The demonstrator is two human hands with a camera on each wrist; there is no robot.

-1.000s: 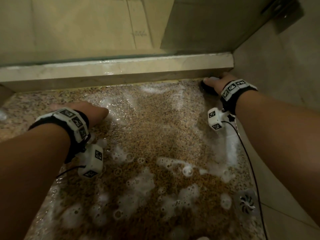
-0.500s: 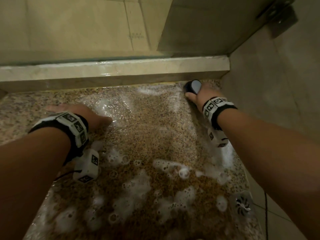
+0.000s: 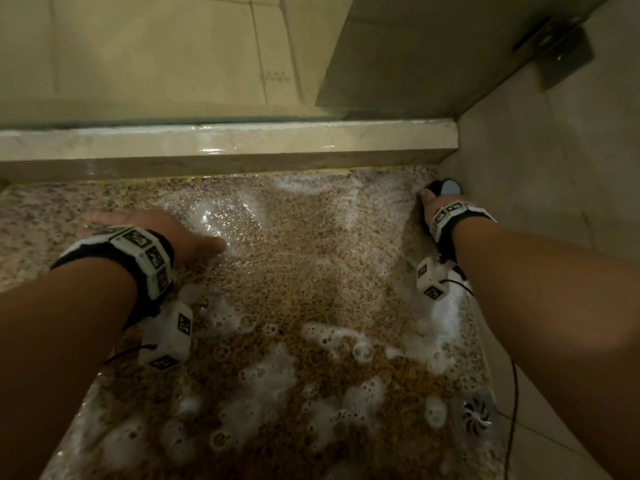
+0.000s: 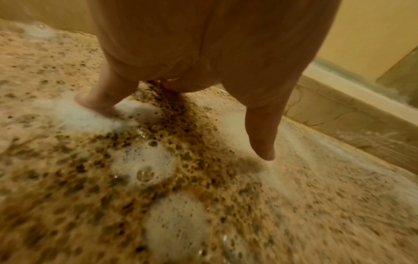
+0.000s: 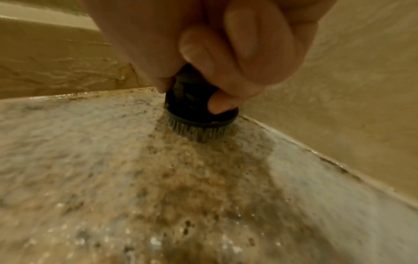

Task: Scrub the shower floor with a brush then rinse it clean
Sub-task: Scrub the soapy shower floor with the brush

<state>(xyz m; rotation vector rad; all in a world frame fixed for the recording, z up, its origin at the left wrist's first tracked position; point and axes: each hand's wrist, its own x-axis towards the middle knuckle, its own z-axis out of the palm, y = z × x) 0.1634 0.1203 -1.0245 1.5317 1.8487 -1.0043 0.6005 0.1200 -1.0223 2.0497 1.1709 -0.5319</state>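
Observation:
The speckled granite shower floor point(image 3: 311, 271) is wet and covered in patches of white foam point(image 3: 263, 386). My right hand point(image 3: 431, 202) grips a small round black brush point(image 3: 445, 187) in the far right corner, beside the wall. In the right wrist view the brush point(image 5: 199, 110) stands bristles down on the floor point(image 5: 158, 178), with my curled fingers point(image 5: 203, 53) round its top. My left hand point(image 3: 156, 226) lies flat on the wet floor at the left, fingers spread. The left wrist view shows its fingertips point(image 4: 262, 146) touching the foamy floor point(image 4: 203, 196).
A raised marble curb point(image 3: 225, 143) runs along the far edge of the floor, with glass above it. A tiled wall point(image 3: 554, 202) closes the right side. A round metal drain point(image 3: 476, 412) sits at the near right. A thin black cable point(image 3: 512, 393) hangs from my right wrist.
My right hand has moved the brush back to the right, into the corner by the wall, after a stroke to the left. My left hand has stayed flat on the floor.

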